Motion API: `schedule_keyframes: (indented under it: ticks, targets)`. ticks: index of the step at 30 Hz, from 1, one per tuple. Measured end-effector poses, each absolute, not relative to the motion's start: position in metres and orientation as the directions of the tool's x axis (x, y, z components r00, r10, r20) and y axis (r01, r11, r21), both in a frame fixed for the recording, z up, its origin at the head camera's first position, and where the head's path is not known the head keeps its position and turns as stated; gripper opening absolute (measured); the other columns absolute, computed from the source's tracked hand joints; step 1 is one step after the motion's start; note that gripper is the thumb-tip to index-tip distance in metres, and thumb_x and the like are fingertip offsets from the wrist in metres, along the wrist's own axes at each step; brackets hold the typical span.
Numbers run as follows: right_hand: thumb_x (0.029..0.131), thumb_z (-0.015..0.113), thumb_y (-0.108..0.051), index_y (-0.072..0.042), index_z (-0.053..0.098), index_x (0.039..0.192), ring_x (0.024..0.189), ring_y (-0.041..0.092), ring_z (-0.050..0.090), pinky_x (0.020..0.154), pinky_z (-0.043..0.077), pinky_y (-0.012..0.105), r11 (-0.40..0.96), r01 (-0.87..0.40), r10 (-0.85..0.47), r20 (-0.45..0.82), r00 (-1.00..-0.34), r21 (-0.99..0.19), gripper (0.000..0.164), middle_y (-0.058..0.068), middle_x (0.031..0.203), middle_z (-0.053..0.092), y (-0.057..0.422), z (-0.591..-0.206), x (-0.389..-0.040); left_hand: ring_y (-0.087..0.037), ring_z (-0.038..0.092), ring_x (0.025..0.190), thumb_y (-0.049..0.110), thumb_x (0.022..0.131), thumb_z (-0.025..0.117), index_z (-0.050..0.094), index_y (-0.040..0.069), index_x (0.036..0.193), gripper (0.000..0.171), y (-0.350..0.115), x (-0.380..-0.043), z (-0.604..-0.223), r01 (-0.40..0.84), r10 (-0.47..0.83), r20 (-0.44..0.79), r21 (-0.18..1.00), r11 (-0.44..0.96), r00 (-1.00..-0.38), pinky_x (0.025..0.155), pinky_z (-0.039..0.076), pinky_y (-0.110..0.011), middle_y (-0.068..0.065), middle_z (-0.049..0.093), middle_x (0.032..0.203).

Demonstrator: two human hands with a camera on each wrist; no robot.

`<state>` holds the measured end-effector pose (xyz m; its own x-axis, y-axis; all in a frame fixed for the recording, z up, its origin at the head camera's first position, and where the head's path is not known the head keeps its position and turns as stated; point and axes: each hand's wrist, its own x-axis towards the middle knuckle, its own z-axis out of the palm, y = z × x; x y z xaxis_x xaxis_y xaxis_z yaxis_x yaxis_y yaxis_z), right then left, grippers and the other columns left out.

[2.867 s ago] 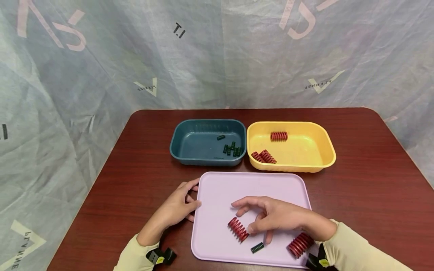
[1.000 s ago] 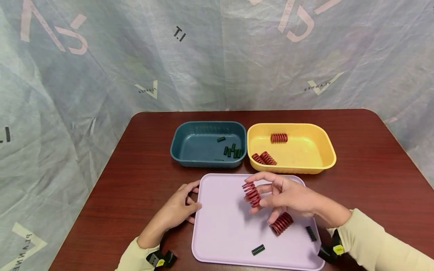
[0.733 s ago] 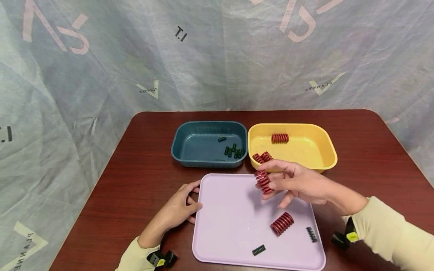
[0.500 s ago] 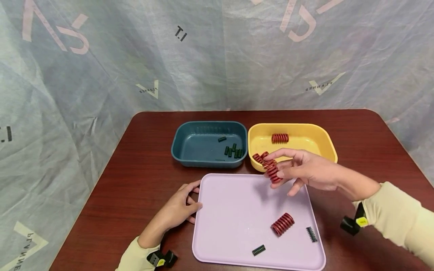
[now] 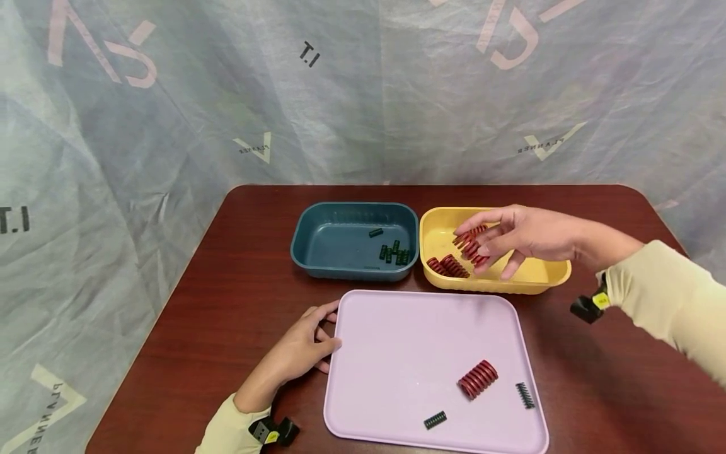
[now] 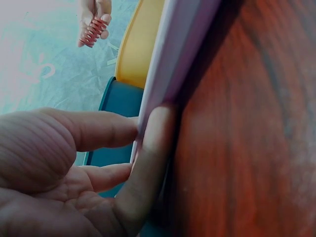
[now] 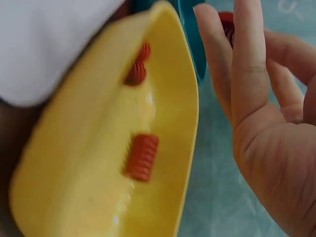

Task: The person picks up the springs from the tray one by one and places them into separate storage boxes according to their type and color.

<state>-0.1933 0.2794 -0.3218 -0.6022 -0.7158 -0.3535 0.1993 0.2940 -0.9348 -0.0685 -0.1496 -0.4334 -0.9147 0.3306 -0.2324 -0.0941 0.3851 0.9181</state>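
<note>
In the head view my right hand (image 5: 524, 236) holds a red coil spring (image 5: 472, 246) between thumb and fingers over the yellow bin (image 5: 524, 285). More red springs (image 5: 455, 266) lie inside that bin; another is partly hidden behind the held one. In the right wrist view, fingers mostly cover the held spring (image 7: 227, 24). My left hand (image 5: 297, 347) grips the left edge of the lilac tray (image 5: 397, 353); the left wrist view shows its fingers (image 6: 158, 131) at the rim. On the tray lie a larger red spring (image 5: 478, 379) and two small dark green springs, one (image 5: 435, 420) near the front.
A blue-green bin (image 5: 334, 252) with several small dark green springs (image 5: 391, 253) stands left of the yellow one. Both bins sit behind the tray on a reddish-brown wooden table (image 5: 227, 302). A grey printed sheet (image 5: 363, 94) hangs behind the table.
My right hand has lifted the red spring from the tray and carried it back and right over the yellow bin. The left hand stays at the tray edge.
</note>
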Motion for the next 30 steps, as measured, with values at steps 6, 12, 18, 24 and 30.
schedule_keyframes:
  ticks: [6, 12, 18, 24, 30]
  targets:
    - [0.102, 0.060, -0.002, -0.010, 0.053, 0.148, 0.116, 0.048, 0.064, 0.082, 0.062, 0.054, 0.403, 0.160, -0.678, -0.411, -0.610, -0.901, 0.047, 0.021, 0.138, 0.059, 0.281, -0.318, -0.222, -0.023, 0.061, 0.081, -0.005, 0.094, 0.069, 0.042, 0.004, 0.155, 0.068, -0.151, -0.069, -0.433, -0.093, 0.329, -0.234, 0.915, 0.392, -0.915, 0.050, 0.061, -0.039, -0.018, 0.048, 0.131]
    - [0.101, 0.056, 0.003, -0.005, 0.048, 0.151, 0.118, 0.045, 0.064, 0.080, 0.063, 0.052, 0.479, 0.178, -0.636, -0.480, -0.604, -0.859, 0.051, 0.024, 0.136, 0.061, 0.279, -0.328, -0.242, -0.023, 0.061, 0.081, -0.005, 0.093, 0.069, 0.042, 0.004, 0.155, 0.068, -0.151, -0.070, -0.435, -0.080, 0.338, -0.226, 0.915, 0.395, -0.914, 0.050, 0.061, -0.039, -0.019, 0.048, 0.130]
    - [0.098, 0.057, 0.006, -0.005, 0.051, 0.150, 0.116, 0.042, 0.065, 0.080, 0.062, 0.052, 0.547, 0.192, -0.589, -0.537, -0.604, -0.815, 0.054, 0.024, 0.135, 0.061, 0.279, -0.345, -0.256, -0.023, 0.062, 0.081, -0.006, 0.094, 0.069, 0.043, 0.004, 0.155, 0.068, -0.151, -0.071, -0.436, -0.077, 0.343, -0.223, 0.917, 0.391, -0.913, 0.050, 0.061, -0.040, -0.018, 0.048, 0.131]
    - [0.097, 0.059, 0.006, -0.003, 0.050, 0.149, 0.114, 0.047, 0.065, 0.089, 0.060, 0.051, 0.542, 0.277, -0.578, -0.591, -0.562, -0.793, 0.054, 0.025, 0.131, 0.057, 0.283, -0.361, -0.261, -0.023, 0.062, 0.081, -0.006, 0.094, 0.068, 0.042, 0.005, 0.156, 0.068, -0.151, -0.071, -0.437, -0.088, 0.341, -0.230, 0.919, 0.384, -0.911, 0.051, 0.062, -0.040, -0.018, 0.048, 0.131]
    - [0.099, 0.060, 0.005, 0.000, 0.044, 0.151, 0.116, 0.048, 0.063, 0.096, 0.056, 0.055, 0.496, 0.363, -0.592, -0.613, -0.523, -0.789, 0.055, 0.029, 0.132, 0.050, 0.288, -0.370, -0.263, -0.023, 0.062, 0.081, -0.006, 0.093, 0.068, 0.043, 0.005, 0.155, 0.068, -0.153, -0.071, -0.437, -0.087, 0.337, -0.227, 0.920, 0.383, -0.914, 0.051, 0.062, -0.040, -0.019, 0.048, 0.131]
